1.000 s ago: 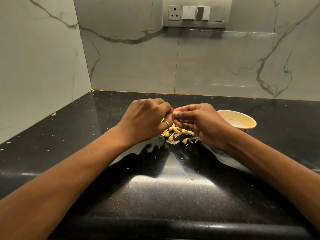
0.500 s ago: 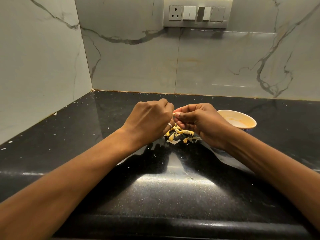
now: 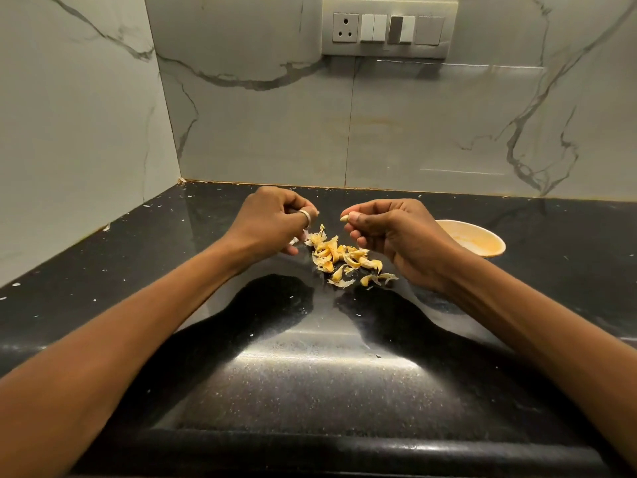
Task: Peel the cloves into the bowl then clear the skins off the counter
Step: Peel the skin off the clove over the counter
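1 head view, down onto counter [image 3: 310, 391]

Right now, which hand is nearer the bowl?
Right. The right hand, pinching a clove, is just left of the bowl; the left hand, pinching a skin, is farther left, beyond the skin pile.

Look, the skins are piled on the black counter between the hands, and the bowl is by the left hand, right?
Not quite: the head view shows the bowl by the right hand, not the left hand. The skins are piled on the black counter between the hands.

switch panel [image 3: 389, 27]: mounted high, centre-right | marble wall tiles [image 3: 262, 125]: grey-veined, behind it
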A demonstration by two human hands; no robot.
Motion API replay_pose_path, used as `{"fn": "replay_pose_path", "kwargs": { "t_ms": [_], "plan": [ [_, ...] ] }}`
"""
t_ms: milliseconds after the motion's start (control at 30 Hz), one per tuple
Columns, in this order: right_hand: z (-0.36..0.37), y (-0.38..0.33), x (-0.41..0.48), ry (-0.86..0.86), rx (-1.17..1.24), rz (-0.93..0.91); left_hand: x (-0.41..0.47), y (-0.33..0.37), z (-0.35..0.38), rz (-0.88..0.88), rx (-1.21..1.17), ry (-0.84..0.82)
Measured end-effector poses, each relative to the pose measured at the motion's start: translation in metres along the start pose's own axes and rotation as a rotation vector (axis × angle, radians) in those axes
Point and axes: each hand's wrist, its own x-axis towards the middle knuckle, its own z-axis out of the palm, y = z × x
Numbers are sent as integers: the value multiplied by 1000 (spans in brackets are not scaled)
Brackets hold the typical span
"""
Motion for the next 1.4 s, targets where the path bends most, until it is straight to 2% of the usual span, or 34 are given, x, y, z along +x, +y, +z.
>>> {"fn": "replay_pose_path", "kwargs": {
  "t_ms": [400,567,767,867,1067,1167,1400],
  "plan": [
    [-3,6,4,41,-37,23,-2,1,5,146,160,-108],
    [-3,6,4,34,-71,22,-3,1,6,207,203,-81],
    [-2,7,3,37,-156,5,-3,3,7,220,124,3],
    [-1,6,1,37,-184,0,-2,1,7,260,208,55],
    [-2,6,0,36,-228,-11,-1,0,10,256,310,60],
    [-2,8,2,40,-257,-21,-1,0,11,228,278,39],
    [-4,10,5,51,-305,-48,-6,3,18,215,116,-151]
  ]
}}
